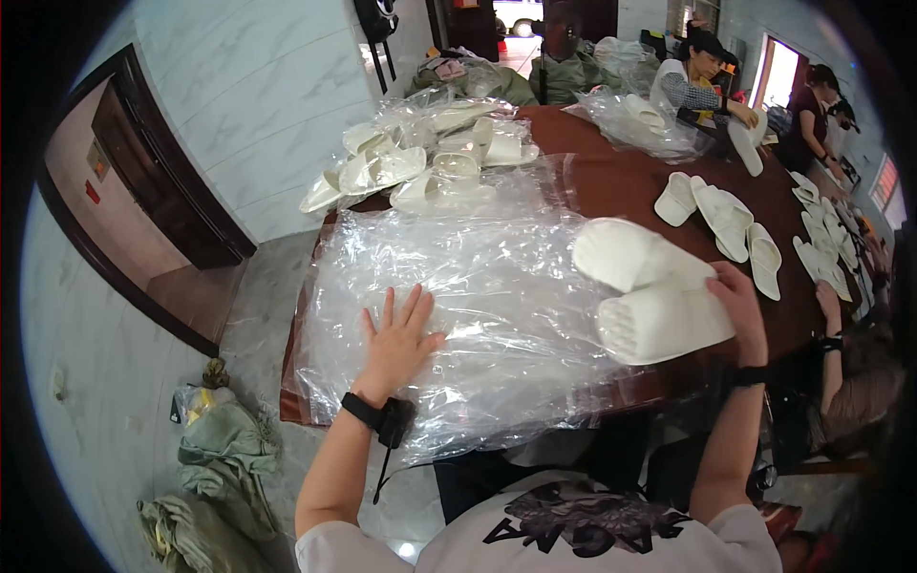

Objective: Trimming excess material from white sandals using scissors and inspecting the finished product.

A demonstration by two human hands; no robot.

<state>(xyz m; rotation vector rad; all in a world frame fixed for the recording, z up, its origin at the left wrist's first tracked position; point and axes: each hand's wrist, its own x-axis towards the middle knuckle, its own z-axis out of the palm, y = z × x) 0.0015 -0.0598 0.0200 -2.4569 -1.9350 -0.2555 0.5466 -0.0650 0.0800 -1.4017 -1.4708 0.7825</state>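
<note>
My left hand (399, 334) lies flat with fingers spread on a stack of clear plastic bags (478, 258) that covers the near left part of the table. Over the right edge of the stack, my right hand (737, 304) grips a pair of white slippers (659, 329) at one end, its fingers partly hidden behind them. The two slippers lie side by side, one above the other in view, pointing left over the plastic. A black band circles each of my wrists, and a small black device sits on the left one.
Bagged white slippers (420, 172) are heaped at the table's far left. Loose slippers (726, 220) lie to the right on the brown tabletop (611, 181). Across the table a person (702, 81) handles slippers; another person's hand (829, 304) works at right. Green sacks (224, 449) stand on the floor at left.
</note>
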